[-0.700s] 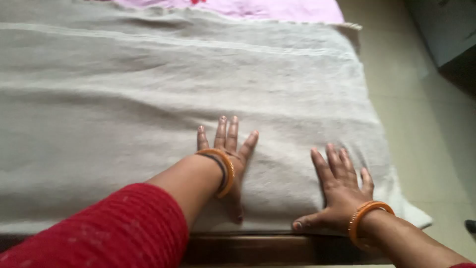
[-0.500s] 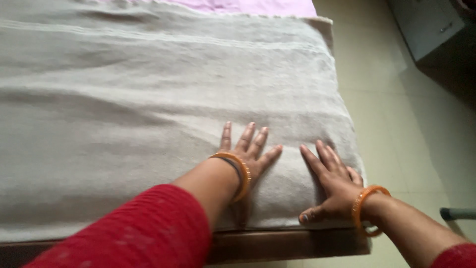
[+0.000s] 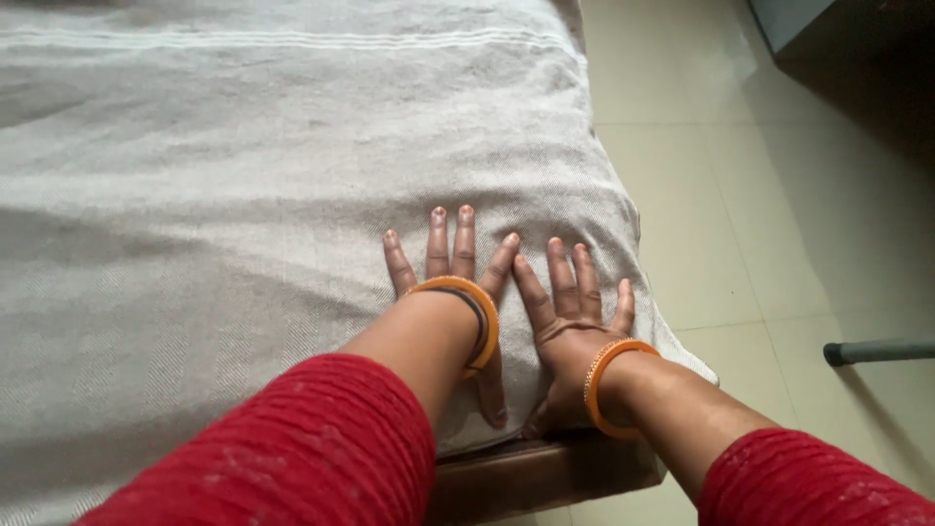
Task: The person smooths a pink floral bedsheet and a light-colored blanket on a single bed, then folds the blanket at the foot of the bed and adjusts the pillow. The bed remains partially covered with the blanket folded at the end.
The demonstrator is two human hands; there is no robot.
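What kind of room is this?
Probably a bedroom at home: a grey woven blanket spread over a bed with a dark wooden frame, beside a pale tiled floor.

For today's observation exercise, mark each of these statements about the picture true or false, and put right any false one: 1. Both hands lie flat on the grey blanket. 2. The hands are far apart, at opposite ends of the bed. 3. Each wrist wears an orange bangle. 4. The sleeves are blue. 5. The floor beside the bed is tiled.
1. True: the left hand and the right hand press palm down on the grey blanket.
2. False: they lie side by side near the blanket's corner.
3. True: an orange bangle on the left wrist, another bangle on the right.
4. False: the sleeves are red.
5. True: the pale tiled floor shows joints.
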